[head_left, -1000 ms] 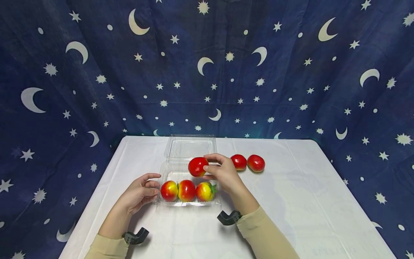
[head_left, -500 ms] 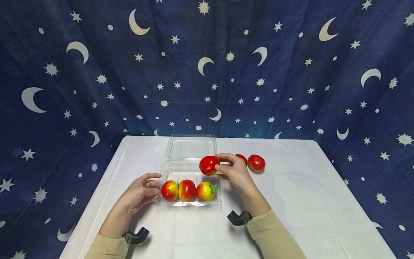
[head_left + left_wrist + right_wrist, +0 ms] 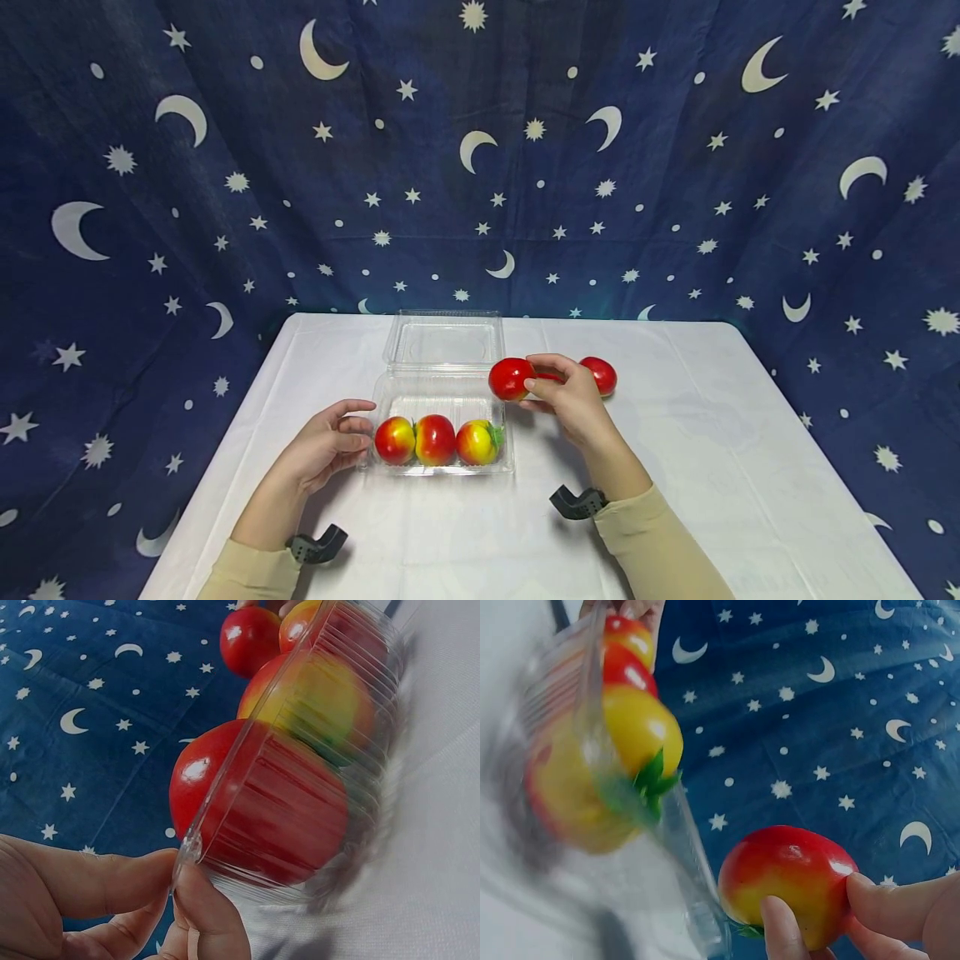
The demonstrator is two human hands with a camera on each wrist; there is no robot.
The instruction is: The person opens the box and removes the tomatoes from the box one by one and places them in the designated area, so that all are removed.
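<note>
A clear plastic clamshell box (image 3: pixel 438 470) lies with its lid folded back. Three red-and-yellow tomatoes (image 3: pixel 435 440) sit in a row along its near side, one with a green leafy calyx. My left hand (image 3: pixel 328 446) pinches the box's left rim between thumb and finger, as the left wrist view shows. My right hand (image 3: pixel 572 400) holds another tomato (image 3: pixel 787 881) by thumb and fingertips, raised near the box's back right corner. That tomato is red on top and yellower below, with a bit of green at its underside.
Right of the box lie two more red tomatoes; one (image 3: pixel 600 377) shows beside my right hand and the other (image 3: pixel 552 377) is mostly hidden behind it. The transparent lid (image 3: pixel 446 342) rests toward the back edge of the white-covered table (image 3: pixel 720 467). A blue star-patterned cloth (image 3: pixel 480 167) hangs behind.
My right hand has carried its tomato rightward, from over the box's back half to its right edge, and now covers most of one loose tomato. The left hand has stayed in place.
</note>
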